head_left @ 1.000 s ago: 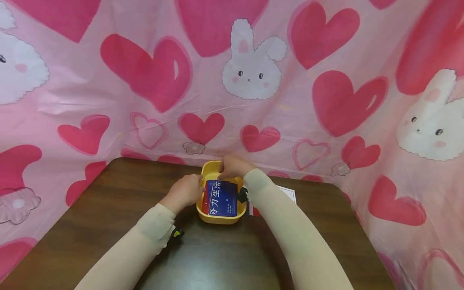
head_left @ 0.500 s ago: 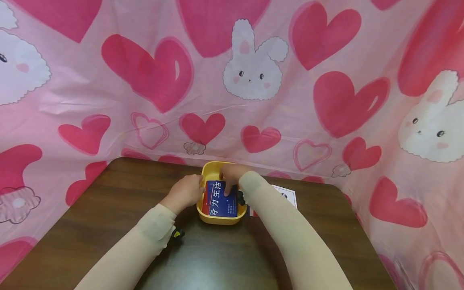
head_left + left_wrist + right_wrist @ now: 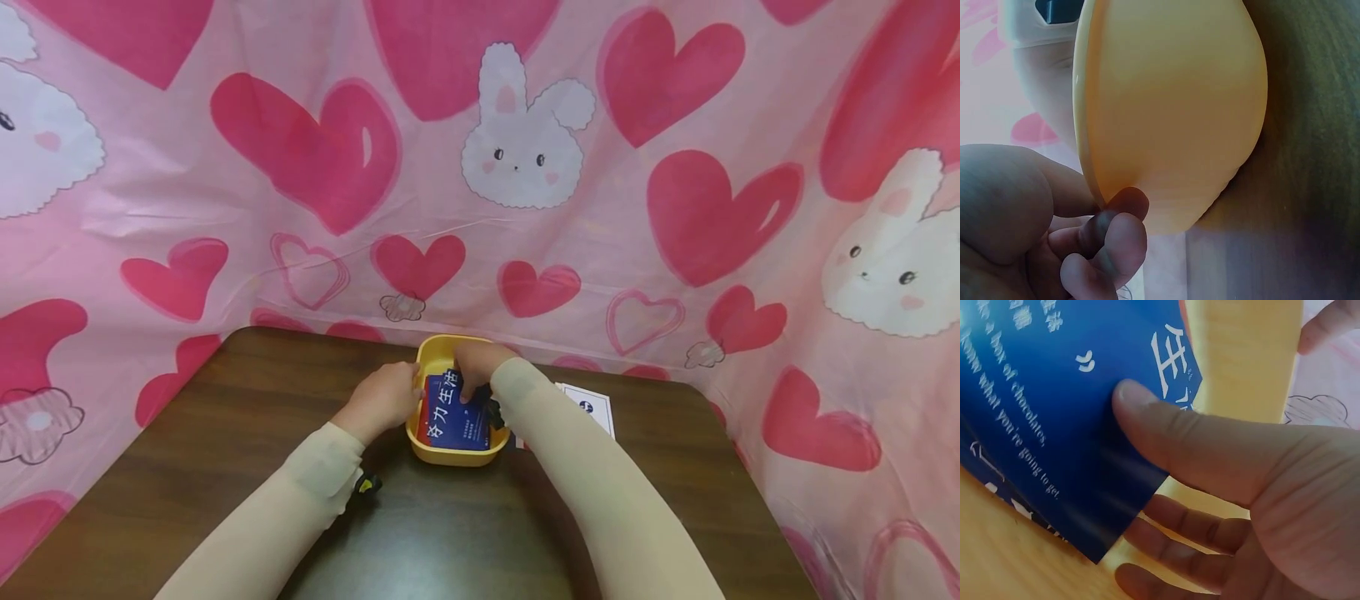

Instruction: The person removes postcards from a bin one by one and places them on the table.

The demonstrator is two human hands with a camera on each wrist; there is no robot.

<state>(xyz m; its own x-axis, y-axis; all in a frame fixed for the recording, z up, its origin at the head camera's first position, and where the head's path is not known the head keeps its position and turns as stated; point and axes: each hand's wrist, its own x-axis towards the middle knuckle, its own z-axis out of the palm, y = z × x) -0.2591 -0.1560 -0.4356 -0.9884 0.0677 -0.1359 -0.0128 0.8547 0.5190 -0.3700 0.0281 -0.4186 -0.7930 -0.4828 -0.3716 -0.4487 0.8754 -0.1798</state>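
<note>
On a brown table (image 3: 420, 533), the left hand (image 3: 384, 398) pinches the left rim of a yellow tray (image 3: 450, 457), probably steadying it. Inside, the right hand (image 3: 480, 368) grips a blue card (image 3: 454, 421) at its far right, thumb on top, seemingly for control. A white card (image 3: 596, 407) lies right.

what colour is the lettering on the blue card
White on the blue card, clearest in the right wrist view.
</note>
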